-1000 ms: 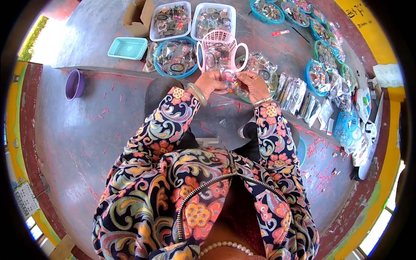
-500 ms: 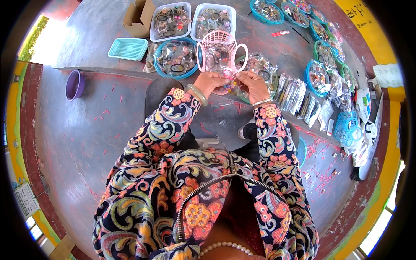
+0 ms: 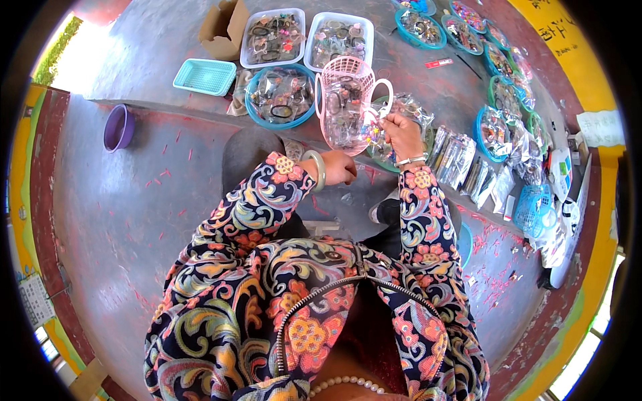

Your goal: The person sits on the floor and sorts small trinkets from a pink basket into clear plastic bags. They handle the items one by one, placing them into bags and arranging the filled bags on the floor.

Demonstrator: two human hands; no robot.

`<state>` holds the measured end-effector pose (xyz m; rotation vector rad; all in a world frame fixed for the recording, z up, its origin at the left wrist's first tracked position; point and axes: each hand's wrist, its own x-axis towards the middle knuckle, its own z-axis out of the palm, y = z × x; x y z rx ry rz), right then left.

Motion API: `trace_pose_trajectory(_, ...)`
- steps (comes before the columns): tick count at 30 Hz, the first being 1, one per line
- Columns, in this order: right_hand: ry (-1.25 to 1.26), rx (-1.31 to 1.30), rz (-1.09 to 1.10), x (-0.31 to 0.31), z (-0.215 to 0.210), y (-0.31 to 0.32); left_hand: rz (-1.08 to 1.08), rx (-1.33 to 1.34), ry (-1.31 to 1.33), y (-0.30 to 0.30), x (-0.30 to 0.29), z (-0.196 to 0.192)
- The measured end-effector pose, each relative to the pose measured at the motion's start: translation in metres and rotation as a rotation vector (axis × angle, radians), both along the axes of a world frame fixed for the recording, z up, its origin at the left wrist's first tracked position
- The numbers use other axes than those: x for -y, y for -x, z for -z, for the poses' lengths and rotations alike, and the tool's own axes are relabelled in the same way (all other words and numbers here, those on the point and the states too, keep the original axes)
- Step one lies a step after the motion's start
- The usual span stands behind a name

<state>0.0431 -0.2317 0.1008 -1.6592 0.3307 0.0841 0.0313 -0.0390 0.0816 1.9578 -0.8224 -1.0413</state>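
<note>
My right hand pinches a small clear packet with colourful bits and something white inside. The packet hangs over the right side of a pink basket with openwork walls and two loop handles. Clear packets of dark hair ties fill that basket. My left hand is closed just below the basket, its back toward me. Its fingertips are hidden, so whatever they may hold does not show. Right of the pink basket, partly behind my right hand, lies a green basket of packets.
A blue basket of packets, two white trays, a turquoise tray and a cardboard box stand at the left. Clear-wrapped bundles and several round baskets line the right. A purple bowl stands far left.
My left hand has let go of the small packet and drawn down toward me, closing. The right hand keeps the packet and has shifted slightly right. The view has shifted slightly.
</note>
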Motion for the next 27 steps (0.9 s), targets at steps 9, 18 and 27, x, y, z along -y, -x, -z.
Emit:
trace_pose_trajectory(9,0.374,0.012,-0.101,-0.023,0.020,-0.015,0.107,0.058,-0.079,0.005,0.002,0.003)
trace_pose_trajectory(18,0.071,0.072,0.324,0.064,-0.027,-0.013,0.121,0.134,-0.036,0.007,0.002,0.004)
trace_pose_trajectory(27,0.435,-0.129,0.235,0.129,0.024,0.002,0.078,0.054,-0.010,0.002,0.003,0.001)
